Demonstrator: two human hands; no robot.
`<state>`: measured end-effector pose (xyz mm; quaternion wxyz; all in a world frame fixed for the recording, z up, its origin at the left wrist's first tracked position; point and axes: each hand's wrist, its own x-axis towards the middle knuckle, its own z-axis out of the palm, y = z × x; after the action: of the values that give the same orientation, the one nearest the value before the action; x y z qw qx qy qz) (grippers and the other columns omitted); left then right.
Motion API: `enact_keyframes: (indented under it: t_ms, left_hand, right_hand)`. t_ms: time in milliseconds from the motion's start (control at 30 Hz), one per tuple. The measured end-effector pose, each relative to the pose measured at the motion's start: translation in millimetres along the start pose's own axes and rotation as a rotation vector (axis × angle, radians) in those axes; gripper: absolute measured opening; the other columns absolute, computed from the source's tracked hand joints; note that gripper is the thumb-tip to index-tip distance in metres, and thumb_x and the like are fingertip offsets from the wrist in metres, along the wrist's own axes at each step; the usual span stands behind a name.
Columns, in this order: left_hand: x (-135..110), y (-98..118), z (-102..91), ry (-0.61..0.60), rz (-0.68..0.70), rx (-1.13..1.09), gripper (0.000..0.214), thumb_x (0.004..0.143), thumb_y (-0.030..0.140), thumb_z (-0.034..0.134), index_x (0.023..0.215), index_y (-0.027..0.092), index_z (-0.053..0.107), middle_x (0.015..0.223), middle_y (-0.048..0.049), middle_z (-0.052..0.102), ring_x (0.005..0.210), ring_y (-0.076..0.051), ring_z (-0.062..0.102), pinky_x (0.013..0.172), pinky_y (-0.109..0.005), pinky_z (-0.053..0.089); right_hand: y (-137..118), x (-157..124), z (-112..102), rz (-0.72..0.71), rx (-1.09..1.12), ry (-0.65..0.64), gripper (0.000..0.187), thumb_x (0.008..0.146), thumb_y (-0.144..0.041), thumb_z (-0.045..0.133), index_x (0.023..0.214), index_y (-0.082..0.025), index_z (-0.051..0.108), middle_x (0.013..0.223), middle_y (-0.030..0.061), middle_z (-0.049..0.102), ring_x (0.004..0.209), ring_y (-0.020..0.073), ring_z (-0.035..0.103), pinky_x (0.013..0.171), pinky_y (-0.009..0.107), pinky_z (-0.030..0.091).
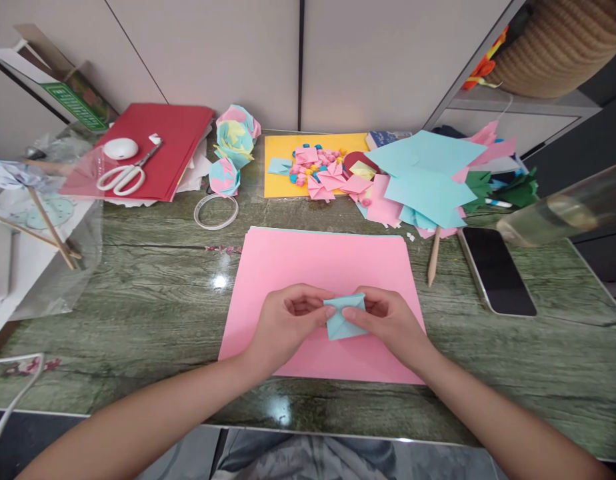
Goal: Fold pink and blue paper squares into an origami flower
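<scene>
A small folded square of light blue paper (pixel 346 328) is held above the pink paper sheets (pixel 283 257), its crease lines showing. My left hand (pixel 291 321) pinches its left edge between thumb and fingers. On the other side my right hand (pixel 392 320) grips the upper right, thumb pressed on the front face. Both thumbs lie near the middle of the square; the fingers behind it are partly hidden. The pink sheets form a neat stack with a bluish sheet peeking out at the back edge.
Behind the stack lie a yellow sheet (pixel 278 187) with folded paper bits, paper balls (pixel 234 140) and a tape roll (pixel 216 212). White scissors (pixel 122 179) rest on a red folder (pixel 163 133) at left. At right are blue sheets (pixel 428 173), a wooden stick (pixel 433 260), a phone (pixel 499 270) and a clear bottle (pixel 563 207).
</scene>
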<state>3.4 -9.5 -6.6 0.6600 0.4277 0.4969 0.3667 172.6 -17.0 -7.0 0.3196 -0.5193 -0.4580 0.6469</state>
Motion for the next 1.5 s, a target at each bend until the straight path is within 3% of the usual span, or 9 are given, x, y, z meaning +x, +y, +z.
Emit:
enact_keyframes:
  t_ms: [600, 967, 1267, 1500]
  left_hand:
    - [-0.2, 1.1, 0.4, -0.007, -0.04, -0.044, 0.017, 0.06, 0.022, 0.07, 0.075, 0.016, 0.067, 0.063, 0.0005, 0.066, 0.057, -0.009, 0.06, 0.054, -0.017, 0.05]
    - [-1.7, 2.0, 2.4, 0.042, -0.042, -0.012, 0.022, 0.058, 0.024, 0.071, 0.076, 0.014, 0.067, 0.06, -0.0008, 0.066, 0.053, -0.011, 0.059, 0.052, -0.021, 0.05]
    - [-1.0, 0.4, -0.4, 0.002, -0.019, 0.005, 0.021, 0.061, 0.025, 0.069, 0.078, 0.014, 0.065, 0.059, 0.0001, 0.064, 0.053, -0.01, 0.059, 0.053, -0.019, 0.05]
    - [0.4, 2.4, -1.3, 0.0, -0.039, 0.005, 0.019, 0.06, 0.025, 0.069, 0.076, 0.014, 0.066, 0.061, -0.0006, 0.065, 0.056, -0.01, 0.059, 0.054, -0.019, 0.05]
  right_hand:
    - [2.2, -0.6, -0.1, 0.018, -0.046, 0.017, 0.031, 0.066, -0.043, 0.061, 0.06, -0.015, 0.048, 0.054, -0.0047, 0.044, 0.05, 0.007, 0.04, 0.047, 0.02, 0.033]
    - [1.2, -2.0, 1.9, 0.029, -0.001, -0.058, 0.021, 0.066, -0.035, 0.064, 0.071, -0.015, 0.062, 0.066, 0.0015, 0.062, 0.06, 0.0131, 0.053, 0.057, 0.026, 0.044]
    - [-2.8, -2.1, -1.3, 0.004, -0.011, -0.025, 0.03, 0.068, -0.042, 0.06, 0.06, -0.015, 0.048, 0.055, -0.0042, 0.042, 0.051, 0.0075, 0.038, 0.046, 0.02, 0.031]
    - [1.0, -1.3, -3.1, -0.028, -0.055, -0.016, 0.032, 0.07, -0.042, 0.059, 0.059, -0.016, 0.045, 0.053, -0.0045, 0.035, 0.051, 0.0075, 0.032, 0.046, 0.02, 0.026]
